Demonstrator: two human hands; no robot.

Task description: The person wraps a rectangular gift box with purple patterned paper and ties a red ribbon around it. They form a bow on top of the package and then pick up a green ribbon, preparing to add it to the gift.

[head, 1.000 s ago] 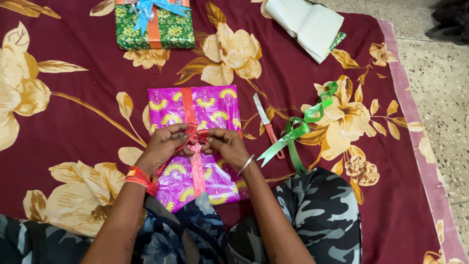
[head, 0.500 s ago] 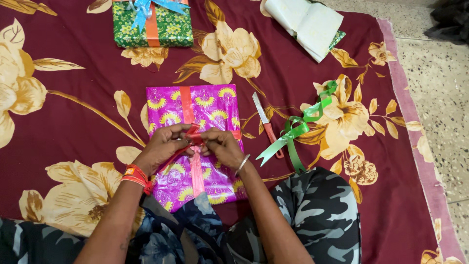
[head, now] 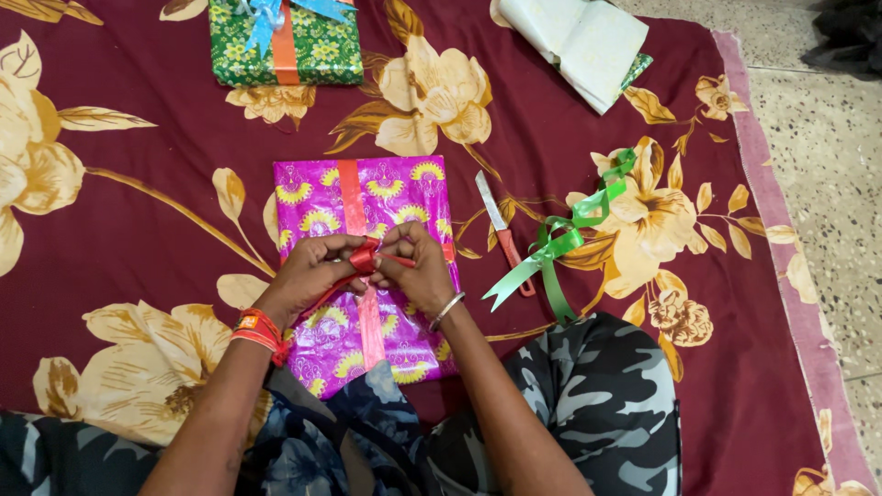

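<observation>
Centrally, left hand [head: 312, 274] and right hand [head: 415, 268] both pinching red ribbon [head: 364, 257] atop pink gift box [head: 395, 197]; knife [head: 502, 230] just right.

Green gift box [head: 285, 46] cut off at top edge, ribbon knot (red) [head: 364, 257] partly under hands [head: 317, 271]

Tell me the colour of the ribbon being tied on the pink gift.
Red ribbon, best seen in the head view.
</observation>
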